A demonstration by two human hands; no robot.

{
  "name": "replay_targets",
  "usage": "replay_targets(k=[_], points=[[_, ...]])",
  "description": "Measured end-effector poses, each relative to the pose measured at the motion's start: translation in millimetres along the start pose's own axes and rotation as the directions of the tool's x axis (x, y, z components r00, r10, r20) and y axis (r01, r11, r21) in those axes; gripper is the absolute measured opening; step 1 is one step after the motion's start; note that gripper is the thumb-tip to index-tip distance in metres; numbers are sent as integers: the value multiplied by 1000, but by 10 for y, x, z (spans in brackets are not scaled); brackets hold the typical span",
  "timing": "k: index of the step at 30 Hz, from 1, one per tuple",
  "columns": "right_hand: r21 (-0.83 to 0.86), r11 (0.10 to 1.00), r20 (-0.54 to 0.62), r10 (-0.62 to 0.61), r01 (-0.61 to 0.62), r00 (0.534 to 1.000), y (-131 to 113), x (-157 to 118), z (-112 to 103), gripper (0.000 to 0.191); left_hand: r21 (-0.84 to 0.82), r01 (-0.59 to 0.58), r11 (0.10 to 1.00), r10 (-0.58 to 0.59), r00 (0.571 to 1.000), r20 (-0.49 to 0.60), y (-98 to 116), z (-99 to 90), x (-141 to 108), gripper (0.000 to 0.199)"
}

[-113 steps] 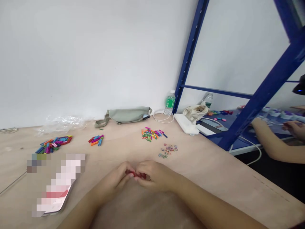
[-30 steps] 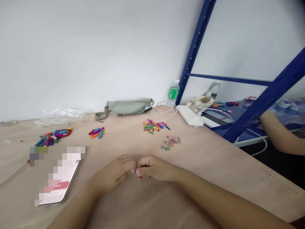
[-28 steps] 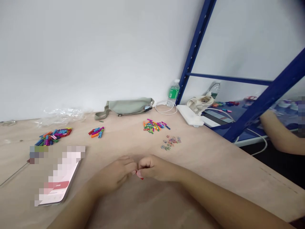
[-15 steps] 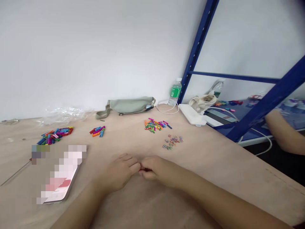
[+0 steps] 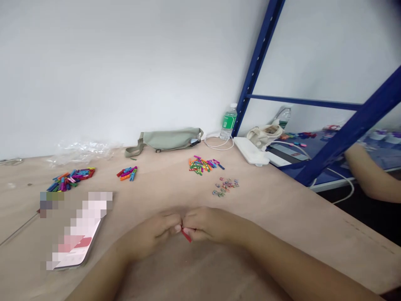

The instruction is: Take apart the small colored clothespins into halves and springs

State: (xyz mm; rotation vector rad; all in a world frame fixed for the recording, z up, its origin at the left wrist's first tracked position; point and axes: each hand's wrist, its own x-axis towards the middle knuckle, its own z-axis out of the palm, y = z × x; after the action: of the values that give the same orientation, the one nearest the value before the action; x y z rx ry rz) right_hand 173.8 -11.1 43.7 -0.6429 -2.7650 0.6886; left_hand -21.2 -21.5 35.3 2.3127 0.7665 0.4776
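Observation:
My left hand (image 5: 159,230) and my right hand (image 5: 206,223) meet at the fingertips, low in the middle of the view. Between them a small red piece (image 5: 186,236) sticks out downward, pinched by both hands; most of it is hidden by the fingers. Beyond my right hand lie small metal springs (image 5: 226,186). Behind those is a pile of colourful loose clothespin parts (image 5: 203,164). A few colourful clothespins (image 5: 128,172) rest in a small group left of centre, and a larger heap of them (image 5: 71,179) lies further left.
A phone (image 5: 83,236) lies at the left, with a thin metal rod (image 5: 19,228) beside it. Along the wall are crumpled plastic (image 5: 83,151), a green-grey pouch (image 5: 171,139) and a bottle (image 5: 229,121). A white case (image 5: 250,151) sits by the blue frame (image 5: 258,54); beyond it shows another person's arm (image 5: 372,175).
My left hand has turned, its fingers curling in against my right hand. More of the red piece now shows below the fingertips. The view has shifted slightly.

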Motion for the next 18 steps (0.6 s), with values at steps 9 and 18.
replay_targets(k=[9, 18], points=[[-2, 1000, -162, 25, -25, 986, 210, -28, -51, 34, -181, 200, 963, -180, 977, 117, -100, -67, -51, 30], [-141, 911, -324, 327, -387, 888, 343, -35, -102, 24, -95, 243, 965, -255, 957, -139, -212, -33, -3, 33]])
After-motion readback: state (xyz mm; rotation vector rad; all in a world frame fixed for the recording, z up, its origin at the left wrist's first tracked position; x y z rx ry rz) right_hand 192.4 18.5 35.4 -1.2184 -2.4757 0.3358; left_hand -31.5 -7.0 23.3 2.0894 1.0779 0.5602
